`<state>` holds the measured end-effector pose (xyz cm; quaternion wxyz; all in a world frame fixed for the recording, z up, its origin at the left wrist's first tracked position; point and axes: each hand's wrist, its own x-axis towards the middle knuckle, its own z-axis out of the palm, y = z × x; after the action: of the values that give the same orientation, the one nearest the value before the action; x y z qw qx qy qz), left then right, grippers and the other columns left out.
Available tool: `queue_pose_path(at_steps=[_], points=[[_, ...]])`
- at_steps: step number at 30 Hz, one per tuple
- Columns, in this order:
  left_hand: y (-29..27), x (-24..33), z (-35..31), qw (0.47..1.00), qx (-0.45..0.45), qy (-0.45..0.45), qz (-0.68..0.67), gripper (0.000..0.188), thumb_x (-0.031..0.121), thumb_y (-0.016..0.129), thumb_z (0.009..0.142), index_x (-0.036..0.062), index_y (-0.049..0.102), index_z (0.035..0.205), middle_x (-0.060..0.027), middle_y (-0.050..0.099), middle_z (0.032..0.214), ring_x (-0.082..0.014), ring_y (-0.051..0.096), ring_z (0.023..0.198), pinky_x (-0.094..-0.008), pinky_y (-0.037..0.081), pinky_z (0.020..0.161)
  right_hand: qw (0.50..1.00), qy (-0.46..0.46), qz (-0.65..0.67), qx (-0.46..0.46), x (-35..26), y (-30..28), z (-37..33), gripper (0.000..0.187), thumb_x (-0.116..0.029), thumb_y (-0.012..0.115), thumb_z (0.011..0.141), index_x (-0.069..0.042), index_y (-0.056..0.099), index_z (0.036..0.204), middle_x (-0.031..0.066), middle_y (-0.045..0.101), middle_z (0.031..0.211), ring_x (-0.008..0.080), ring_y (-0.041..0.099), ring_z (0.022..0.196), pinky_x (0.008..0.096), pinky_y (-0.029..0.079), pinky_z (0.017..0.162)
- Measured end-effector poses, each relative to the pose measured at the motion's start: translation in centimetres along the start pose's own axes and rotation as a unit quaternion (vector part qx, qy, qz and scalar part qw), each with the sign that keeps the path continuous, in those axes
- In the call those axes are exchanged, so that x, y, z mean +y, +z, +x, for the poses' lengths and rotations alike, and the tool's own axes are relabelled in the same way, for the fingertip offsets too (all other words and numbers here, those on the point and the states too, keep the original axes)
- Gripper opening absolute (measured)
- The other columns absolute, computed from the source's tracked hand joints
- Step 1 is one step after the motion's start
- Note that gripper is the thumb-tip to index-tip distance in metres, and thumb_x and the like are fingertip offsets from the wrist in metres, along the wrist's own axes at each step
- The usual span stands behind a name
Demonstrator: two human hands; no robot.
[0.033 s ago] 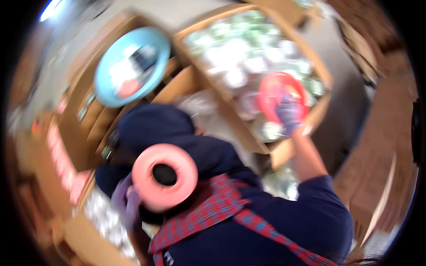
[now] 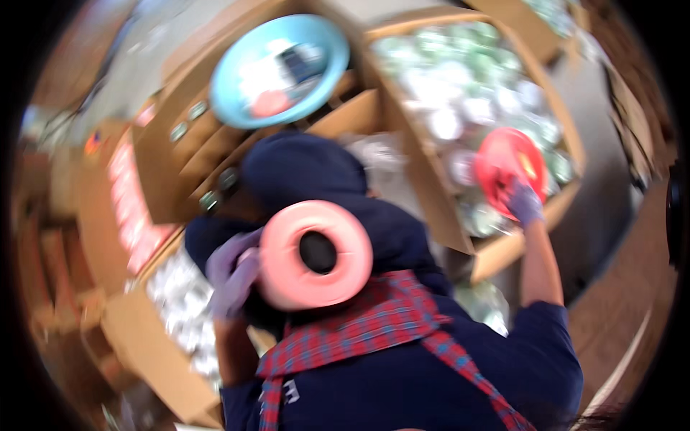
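My left hand (image 2: 233, 276), in a purple glove, has its fingers curled round the side of a pink cylinder (image 2: 287, 291). The cylinder has a ring-shaped top with a dark round hole, and it sits over my lap. At the right, my gloved right hand (image 2: 526, 201) reaches into a red bowl (image 2: 503, 151). Something yellow shows inside that bowl. Blur smears those fingertips, so I cannot tell whether they grip anything. Beneath the bowl are clear and whitish round containers (image 2: 445, 123), packed in a cardboard box (image 2: 449, 226).
A light blue basin (image 2: 228, 93) holding a dark item and a pink piece rests on a divided carton (image 2: 162, 176). Pink pieces (image 2: 133, 208) line the left side. Nearer, an open carton (image 2: 147, 337) holds shiny clear items. Clear plastic (image 2: 485, 305) lies below the right box.
The whole view has shifted, so most things now appear farther right, many also higher. My left hand remains at the pink cylinder, and my right hand remains in the red bowl.
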<state>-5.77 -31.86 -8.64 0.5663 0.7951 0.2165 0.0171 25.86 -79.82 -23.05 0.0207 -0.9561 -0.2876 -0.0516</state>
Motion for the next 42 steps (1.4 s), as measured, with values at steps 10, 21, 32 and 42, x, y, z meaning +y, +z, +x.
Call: queue_pose_path(at_steps=[10,21,32,42], points=[[-0.7,-3.9,5.8,0.958,-0.206,-0.015,-0.196,0.016,0.012,0.062,0.087,0.0011,0.058,0.076,-0.0060,0.068,0.083,-0.0055,0.052,0.067,-0.0223,0.042,0.059,0.888,0.042,0.454,-0.060,-8.0,-10.0,1.4,0.033,0.001,0.052,0.090,-0.001,0.066,0.120,0.0147,0.068,0.118,0.0283,0.066,0.106,0.0380,0.053,0.093],[-0.1,-2.4,5.9,0.936,-0.279,0.042,-0.210,0.026,0.020,0.065,0.089,0.0005,0.057,0.074,-0.0193,0.074,0.105,-0.0109,0.062,0.092,-0.0288,0.052,0.078,0.699,-0.689,0.177,0.074,-28.3,-20.3,7.2,0.034,-0.021,0.067,0.071,-0.010,0.066,0.103,0.0057,0.062,0.098,0.0206,0.063,0.089,0.0340,0.054,0.077],[2.3,-0.2,-3.0,0.973,0.052,0.192,0.120,0.036,0.022,0.077,0.080,-0.0037,0.068,0.103,-0.0185,0.072,0.105,-0.0321,0.072,0.084,-0.0336,0.056,0.074,0.841,-0.378,0.365,-0.128,-27.1,-14.8,3.8,0.019,-0.022,0.068,0.082,-0.009,0.061,0.095,0.0098,0.065,0.079,0.0312,0.065,0.070,0.0422,0.051,0.060],[1.5,-1.8,-2.3,0.989,0.137,0.054,0.005,0.030,0.024,0.065,0.095,-0.0045,0.064,0.103,-0.0165,0.072,0.109,-0.0174,0.067,0.075,-0.0258,0.052,0.068,0.863,-0.231,0.433,0.121,-20.0,-17.8,4.6,0.021,-0.016,0.067,0.085,-0.007,0.067,0.104,0.0045,0.062,0.084,0.0204,0.061,0.076,0.0325,0.050,0.067]])
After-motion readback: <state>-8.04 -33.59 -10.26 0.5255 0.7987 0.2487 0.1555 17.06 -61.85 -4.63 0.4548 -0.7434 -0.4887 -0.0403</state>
